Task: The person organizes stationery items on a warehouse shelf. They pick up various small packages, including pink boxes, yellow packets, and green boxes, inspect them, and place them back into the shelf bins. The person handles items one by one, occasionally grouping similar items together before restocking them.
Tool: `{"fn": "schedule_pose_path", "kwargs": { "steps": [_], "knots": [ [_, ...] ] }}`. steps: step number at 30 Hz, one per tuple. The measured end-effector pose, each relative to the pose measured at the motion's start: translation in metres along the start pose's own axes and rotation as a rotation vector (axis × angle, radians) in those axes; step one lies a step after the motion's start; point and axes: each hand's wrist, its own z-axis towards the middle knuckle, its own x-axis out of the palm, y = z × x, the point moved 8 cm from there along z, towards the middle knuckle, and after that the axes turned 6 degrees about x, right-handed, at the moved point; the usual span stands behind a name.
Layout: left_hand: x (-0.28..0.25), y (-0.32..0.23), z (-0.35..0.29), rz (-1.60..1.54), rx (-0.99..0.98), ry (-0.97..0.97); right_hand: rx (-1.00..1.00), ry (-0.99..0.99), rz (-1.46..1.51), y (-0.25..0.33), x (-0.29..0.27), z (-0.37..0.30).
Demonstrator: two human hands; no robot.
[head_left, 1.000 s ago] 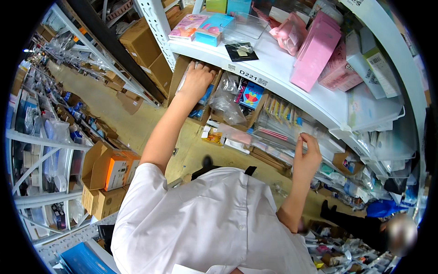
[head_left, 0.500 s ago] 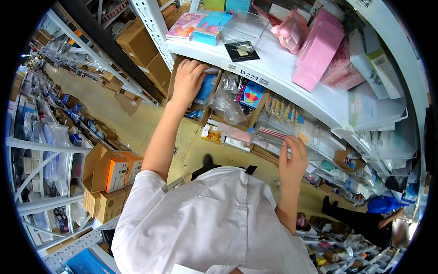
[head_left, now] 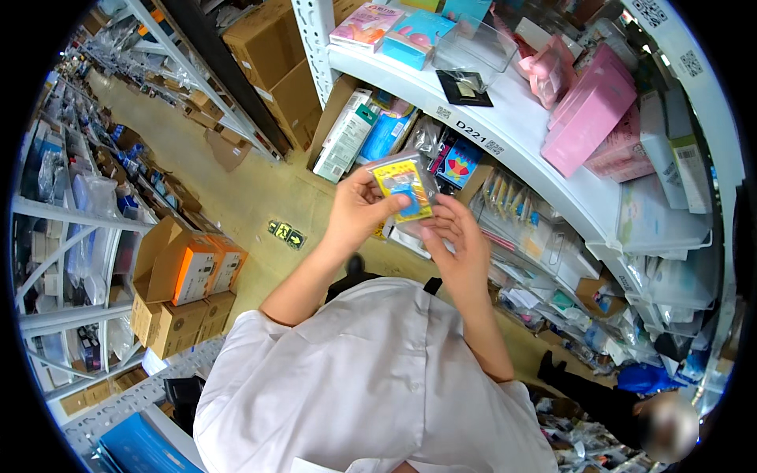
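In front of my chest, a small flat packet (head_left: 400, 181) with a yellow printed card and something blue inside a clear bag is held up. My left hand (head_left: 356, 211) grips its left side, thumb across the front. At the packet's lower right edge is my right hand (head_left: 459, 240), its curled fingers and thumb closed about the clear bag's edge. Beyond my hands, an open cardboard bin (head_left: 325, 130) on the shelf holds white boxes (head_left: 344, 135) and blue packages (head_left: 386, 134). Beside it are clear bags and a dark colourful package (head_left: 461, 163).
Above the bins runs a white shelf (head_left: 418, 85) with pink boxes (head_left: 587, 110), a clear tray (head_left: 473, 47) and a black square card (head_left: 464, 87). Cartons (head_left: 189, 319) stand at a rack on the left. Another person (head_left: 599, 406) is at the lower right.
My left hand has come out of the cardboard bin with the yellow packet. My right hand has moved left to meet it. The shelf has shifted rightward in view.
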Motion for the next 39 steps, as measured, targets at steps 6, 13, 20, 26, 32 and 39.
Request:
{"fn": "schedule_pose_path", "kwargs": {
  "steps": [6, 13, 20, 26, 32, 39],
  "knots": [
    [-0.017, 0.024, 0.010, 0.311, -0.035, 0.166, 0.159, 0.049, 0.274, -0.024, 0.011, 0.014],
    [-0.038, -0.018, 0.090, 1.452, 0.686, 0.068, 0.226, 0.013, 0.351, -0.027, 0.006, 0.009],
    [-0.038, 0.050, 0.159, 1.943, 0.452, 0.306, 0.217, -0.052, 0.332, -0.020, 0.010, 0.002],
    [-0.029, 0.088, 0.186, 2.019, 0.294, 0.464, 0.181, -0.076, 0.330, -0.016, 0.016, -0.003],
    [-0.027, 0.085, 0.180, 1.932, 0.656, 0.524, 0.154, -0.075, 0.297, -0.014, 0.029, -0.004],
    [-0.031, 0.009, 0.132, 1.502, 0.891, 0.407, 0.122, -0.071, 0.296, -0.021, 0.041, -0.003]
  ]
}}
